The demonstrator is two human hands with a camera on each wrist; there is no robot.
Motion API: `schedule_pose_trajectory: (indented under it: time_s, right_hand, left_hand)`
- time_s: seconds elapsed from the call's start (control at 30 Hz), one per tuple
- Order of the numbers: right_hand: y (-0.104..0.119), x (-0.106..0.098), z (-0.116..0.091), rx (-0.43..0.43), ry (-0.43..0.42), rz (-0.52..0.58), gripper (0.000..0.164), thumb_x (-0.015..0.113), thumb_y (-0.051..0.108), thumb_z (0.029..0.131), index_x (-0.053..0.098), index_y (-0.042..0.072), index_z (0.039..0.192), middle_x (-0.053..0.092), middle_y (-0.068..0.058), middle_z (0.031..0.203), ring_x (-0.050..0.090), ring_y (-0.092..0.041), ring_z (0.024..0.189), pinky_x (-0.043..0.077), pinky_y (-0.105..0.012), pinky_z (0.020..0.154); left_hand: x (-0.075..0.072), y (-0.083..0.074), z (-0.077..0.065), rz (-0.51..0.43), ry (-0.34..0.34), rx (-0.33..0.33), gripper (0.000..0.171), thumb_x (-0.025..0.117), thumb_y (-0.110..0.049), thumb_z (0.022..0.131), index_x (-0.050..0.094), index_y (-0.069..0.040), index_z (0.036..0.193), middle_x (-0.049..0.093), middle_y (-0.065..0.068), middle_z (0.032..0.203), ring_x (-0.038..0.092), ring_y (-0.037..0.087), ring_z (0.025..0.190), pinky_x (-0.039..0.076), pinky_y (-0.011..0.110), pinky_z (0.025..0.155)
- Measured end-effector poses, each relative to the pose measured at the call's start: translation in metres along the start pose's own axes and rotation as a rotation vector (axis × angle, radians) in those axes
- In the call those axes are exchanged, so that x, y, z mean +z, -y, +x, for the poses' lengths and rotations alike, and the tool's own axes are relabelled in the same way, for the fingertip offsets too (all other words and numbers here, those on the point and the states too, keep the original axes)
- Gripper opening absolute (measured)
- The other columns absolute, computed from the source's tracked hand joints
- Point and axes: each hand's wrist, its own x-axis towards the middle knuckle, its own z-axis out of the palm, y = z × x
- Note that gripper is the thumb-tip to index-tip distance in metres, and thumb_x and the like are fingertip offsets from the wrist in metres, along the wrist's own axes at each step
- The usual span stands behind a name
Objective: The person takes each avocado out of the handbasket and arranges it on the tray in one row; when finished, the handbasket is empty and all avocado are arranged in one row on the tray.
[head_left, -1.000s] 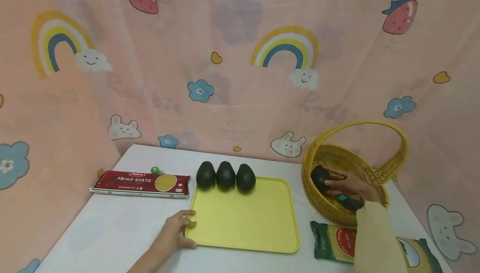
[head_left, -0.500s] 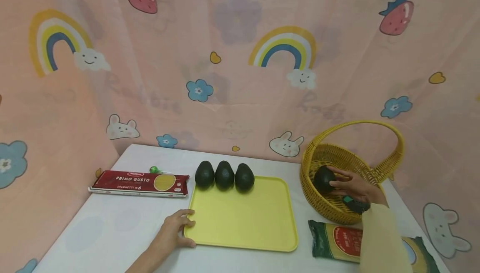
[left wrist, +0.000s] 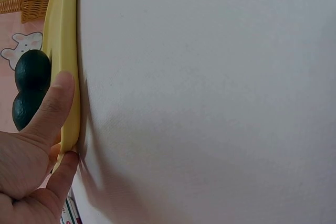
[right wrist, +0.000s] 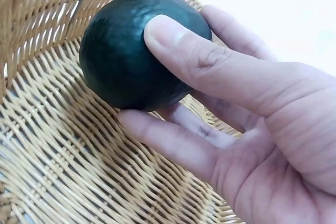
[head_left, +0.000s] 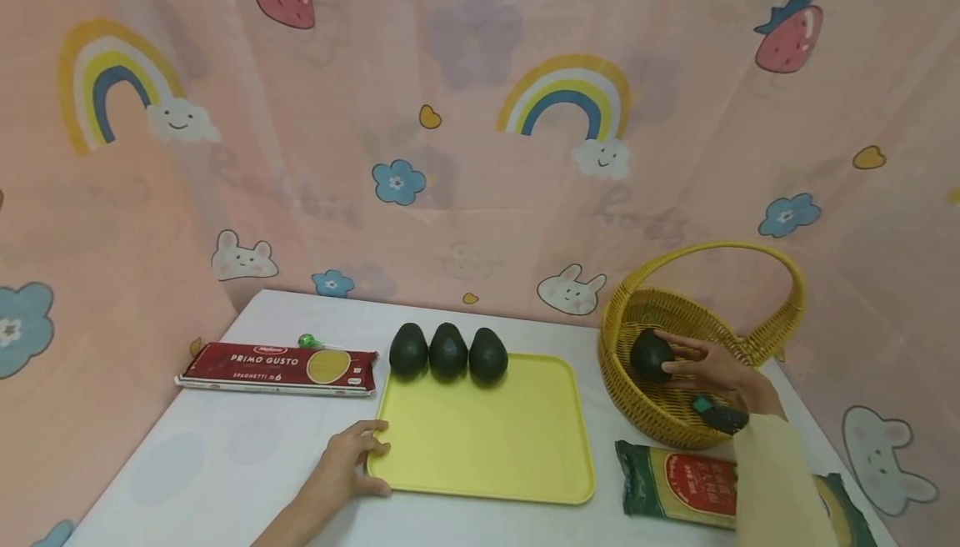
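Note:
In the head view, my right hand [head_left: 712, 370] is inside the yellow wicker basket [head_left: 615, 397] and grips a dark green avocado [head_left: 649, 355]. The right wrist view shows the thumb across the top of this avocado [right wrist: 123, 59] and fingers along its far and lower sides, over the woven floor. My left hand [head_left: 351, 459] holds the yellow tray [head_left: 487, 439] by its near left corner, thumb on the front edge in the left wrist view. Three more avocados [head_left: 448, 353] stand side by side along the tray's far left edge.
A red spaghetti pack [head_left: 277, 369] lies left of the tray, a green-wrapped lollipop [head_left: 307, 340] just behind it. In front of the basket is a green and yellow pasta bag [head_left: 682, 484], partly under the right sleeve [head_left: 780, 480]. A pink printed curtain [head_left: 472, 230] hangs behind the table.
My right hand has shifted slightly to the right inside the basket, with the avocado still in its grip. The left hand and the tray have stayed in place.

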Motion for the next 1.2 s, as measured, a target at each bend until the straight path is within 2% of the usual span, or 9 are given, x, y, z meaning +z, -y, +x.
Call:
schedule_pose_trajectory:
  time_s: [0.2, 0.6, 0.87, 0.93, 1.07, 1.13, 1.2]
  right_hand:
    - [0.0, -0.001, -0.007, -0.048, 0.006, -0.085, 0.066, 0.062, 0.013, 0.093, 0.027, 0.006, 0.149, 0.011, -0.039, 0.149, 0.053, -0.041, 0.118, 0.054, -0.044, 0.089]
    - [0.003, 0.002, -0.02, -0.159, 0.054, -0.095, 0.061, 0.058, 0.008, 0.095, 0.031, 0.01, 0.149, 0.011, -0.04, 0.148, 0.06, -0.008, 0.107, 0.054, -0.044, 0.088]
    - [0.004, 0.009, -0.029, -0.19, 0.013, -0.092, 0.061, 0.058, 0.006, 0.094, 0.03, 0.006, 0.149, 0.015, -0.038, 0.147, 0.062, -0.007, 0.103, 0.056, -0.04, 0.086]
    - [0.005, 0.012, -0.033, -0.204, -0.008, -0.108, 0.06, 0.058, 0.007, 0.094, 0.032, 0.007, 0.148, 0.023, -0.029, 0.148, 0.062, -0.005, 0.103, 0.056, -0.037, 0.084]
    - [0.007, 0.017, -0.04, -0.267, -0.021, -0.098, 0.059, 0.056, 0.003, 0.094, 0.033, 0.006, 0.148, 0.04, 0.003, 0.141, 0.06, -0.004, 0.106, 0.057, -0.034, 0.082]
    - [0.008, 0.02, -0.043, -0.301, -0.013, -0.068, 0.058, 0.055, 0.0, 0.095, 0.033, 0.006, 0.148, 0.045, 0.016, 0.134, 0.06, -0.005, 0.107, 0.057, -0.034, 0.081]
    - [0.008, 0.023, -0.046, -0.329, 0.0, -0.036, 0.058, 0.053, -0.002, 0.095, 0.034, 0.007, 0.148, 0.046, 0.021, 0.132, 0.06, -0.005, 0.108, 0.057, -0.033, 0.081]
  left_hand:
    - [-0.001, -0.001, 0.0, -0.002, 0.01, -0.013, 0.051, 0.09, -0.022, 0.05, 0.072, 0.005, 0.09, 0.065, 0.016, 0.11, 0.061, 0.037, 0.101, 0.054, 0.04, 0.084]
    - [-0.003, -0.002, 0.0, -0.017, 0.001, -0.006, 0.051, 0.091, -0.021, 0.05, 0.072, 0.005, 0.089, 0.065, 0.017, 0.11, 0.061, 0.038, 0.101, 0.055, 0.035, 0.08]
    - [-0.001, -0.002, -0.002, -0.02, 0.005, -0.005, 0.05, 0.091, -0.02, 0.049, 0.072, 0.005, 0.089, 0.065, 0.017, 0.11, 0.061, 0.039, 0.102, 0.055, 0.037, 0.083]
    - [0.0, -0.002, -0.002, -0.02, 0.004, 0.005, 0.05, 0.091, -0.02, 0.049, 0.072, 0.005, 0.088, 0.065, 0.018, 0.11, 0.061, 0.039, 0.101, 0.056, 0.035, 0.082]
    - [0.0, -0.001, -0.001, -0.018, -0.005, 0.022, 0.05, 0.091, -0.021, 0.049, 0.072, 0.005, 0.088, 0.065, 0.018, 0.109, 0.061, 0.039, 0.1, 0.056, 0.034, 0.081]
    - [0.0, -0.001, -0.001, -0.013, -0.011, 0.03, 0.051, 0.091, -0.021, 0.048, 0.072, 0.005, 0.088, 0.065, 0.018, 0.109, 0.062, 0.039, 0.1, 0.056, 0.034, 0.081]
    - [0.0, 0.0, -0.001, -0.011, -0.014, 0.031, 0.051, 0.091, -0.021, 0.049, 0.072, 0.005, 0.088, 0.065, 0.018, 0.109, 0.062, 0.039, 0.1, 0.056, 0.036, 0.081]
